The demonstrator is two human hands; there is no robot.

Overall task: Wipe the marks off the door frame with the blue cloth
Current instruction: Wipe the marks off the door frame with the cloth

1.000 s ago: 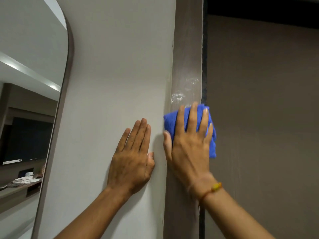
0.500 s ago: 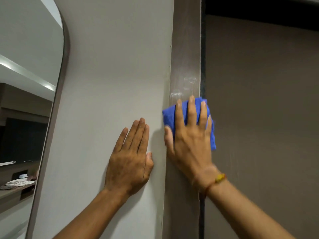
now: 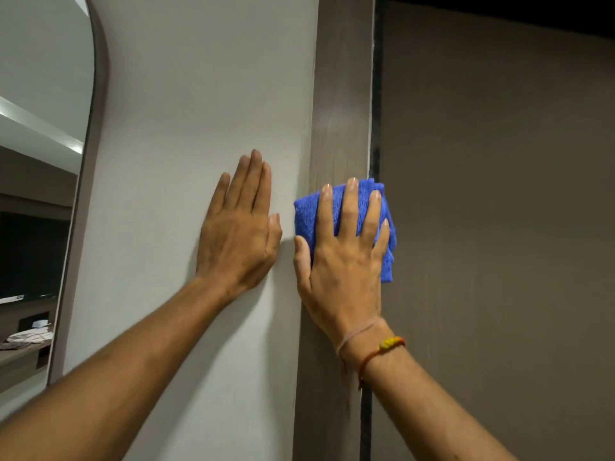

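Note:
A brown wood-grain door frame [image 3: 342, 94] runs upright through the middle of the view. My right hand [image 3: 342, 261] lies flat on it, fingers spread, pressing a folded blue cloth [image 3: 307, 214] against the frame. The cloth hangs past the frame's right edge. No white marks show on the frame above the cloth. My left hand [image 3: 239, 227] rests flat and open on the pale wall [image 3: 199, 111] just left of the frame, holding nothing.
A brown door panel [image 3: 499, 227] fills the right side behind a dark gap. At the far left an arched mirror [image 3: 40, 161] with a brown rim reflects a room with a shelf and small items.
My right hand has slid the cloth upward over the spot where white smudges showed on the frame. Those smudges no longer show. My left hand stays flat on the wall.

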